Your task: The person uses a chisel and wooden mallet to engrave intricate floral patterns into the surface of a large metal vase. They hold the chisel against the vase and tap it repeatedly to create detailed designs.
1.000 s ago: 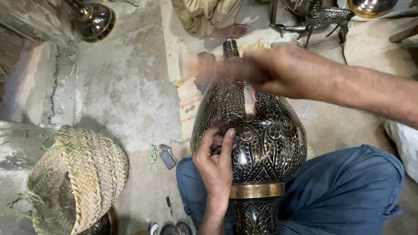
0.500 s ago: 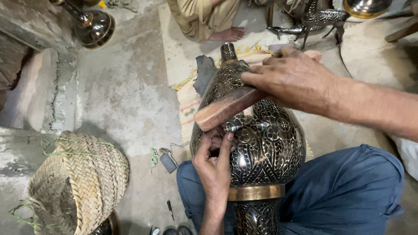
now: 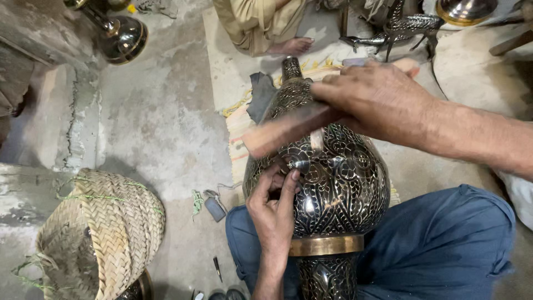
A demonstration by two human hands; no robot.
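Note:
A large black metal vase (image 3: 338, 189) with fine silver engraving and a brass band lies across my lap, neck pointing away. My left hand (image 3: 275, 208) rests on its belly, fingers pinched around a small metal chisel (image 3: 297, 165) set against the surface. My right hand (image 3: 372, 100) grips a wooden mallet (image 3: 283, 133), whose blurred head hangs just above the chisel.
A woven straw basket (image 3: 100, 233) sits at the lower left. A dark round metal vessel (image 3: 125, 36) stands at the upper left. Another person's bare foot (image 3: 291, 45) and a metal deer figure (image 3: 405, 28) are beyond the vase. Small tools (image 3: 214, 206) lie on the concrete floor.
My right hand has swung the wooden mallet down toward the chisel and keeps striking. My left hand stays on the vase with the chisel.

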